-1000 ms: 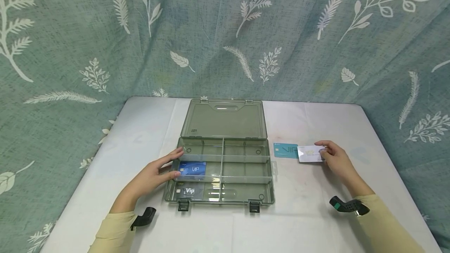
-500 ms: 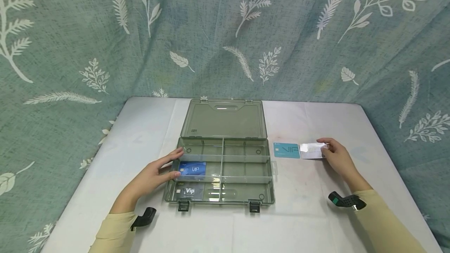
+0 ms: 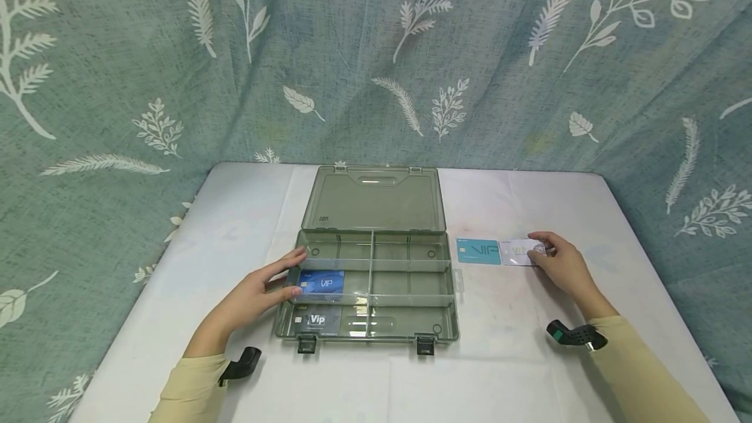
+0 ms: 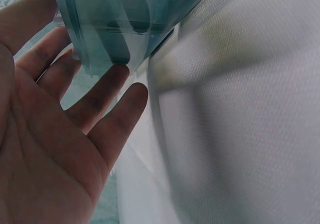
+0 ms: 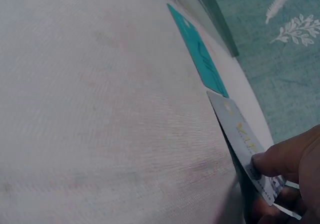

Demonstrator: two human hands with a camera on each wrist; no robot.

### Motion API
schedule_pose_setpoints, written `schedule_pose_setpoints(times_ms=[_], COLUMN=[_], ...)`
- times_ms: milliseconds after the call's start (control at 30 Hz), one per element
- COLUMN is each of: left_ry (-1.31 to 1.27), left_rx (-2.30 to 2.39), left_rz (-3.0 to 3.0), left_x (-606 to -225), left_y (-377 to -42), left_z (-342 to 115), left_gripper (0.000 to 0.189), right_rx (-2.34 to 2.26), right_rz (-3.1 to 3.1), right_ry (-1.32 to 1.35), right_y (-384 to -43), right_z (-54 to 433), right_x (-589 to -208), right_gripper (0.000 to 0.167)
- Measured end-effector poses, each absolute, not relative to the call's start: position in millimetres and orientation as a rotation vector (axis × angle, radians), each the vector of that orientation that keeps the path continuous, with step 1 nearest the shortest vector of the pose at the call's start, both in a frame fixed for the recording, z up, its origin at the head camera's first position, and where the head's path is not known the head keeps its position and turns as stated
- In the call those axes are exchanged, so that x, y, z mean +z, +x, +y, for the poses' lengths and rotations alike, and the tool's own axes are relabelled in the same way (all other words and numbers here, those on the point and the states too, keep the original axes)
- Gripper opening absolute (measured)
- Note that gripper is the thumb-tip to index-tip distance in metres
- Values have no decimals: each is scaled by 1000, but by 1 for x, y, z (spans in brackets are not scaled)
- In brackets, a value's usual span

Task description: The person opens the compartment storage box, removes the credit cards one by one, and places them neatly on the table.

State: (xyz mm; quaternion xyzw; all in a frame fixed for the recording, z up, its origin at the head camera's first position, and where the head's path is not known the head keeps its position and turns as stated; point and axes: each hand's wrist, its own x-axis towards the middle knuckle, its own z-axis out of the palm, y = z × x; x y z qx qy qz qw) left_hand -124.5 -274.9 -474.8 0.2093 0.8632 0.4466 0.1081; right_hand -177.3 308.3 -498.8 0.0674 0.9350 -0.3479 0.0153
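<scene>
My right hand (image 3: 561, 266) pinches the right end of a white VIP card (image 3: 517, 251) with gold lettering. In the right wrist view the thumb lies on top of the card (image 5: 240, 134), fingers are underneath, and its near edge is tilted off the cloth. A teal VIP card (image 3: 478, 251) lies flat just left of it. My left hand (image 3: 252, 296) rests against the left side of a green see-through box (image 3: 411, 338), fingers spread at its rim. Inside the box, a blue VIP card (image 3: 322, 282) is in the middle-left compartment and a grey Vip card (image 3: 317, 322) in the front-left one.
The box's lid (image 3: 376, 198) lies folded back behind it. Two black latches (image 3: 307, 344) hang at the front. Clear dividers split the box into several compartments. A white cloth (image 3: 499, 371) covers the table, and a leaf-patterned curtain (image 3: 352, 51) stands around the back and sides.
The white card has gone slightly right and back, from overlapping the teal card to lying beside its right end. My right thumb has slid further left over it. The left hand has stayed put.
</scene>
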Motion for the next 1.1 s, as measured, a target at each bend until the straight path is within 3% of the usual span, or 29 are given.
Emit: schedule_pose_setpoints(times_ms=[1100], left_ry=[642], left_rx=[1339], left_rz=[2537], left_x=[-475], left_y=[-124], left_z=[-275], left_gripper=[65], right_rx=[-1022], right_rz=[3062], right_ry=[255], right_y=[-172], right_z=[302], right_x=[-507], right_gripper=[42])
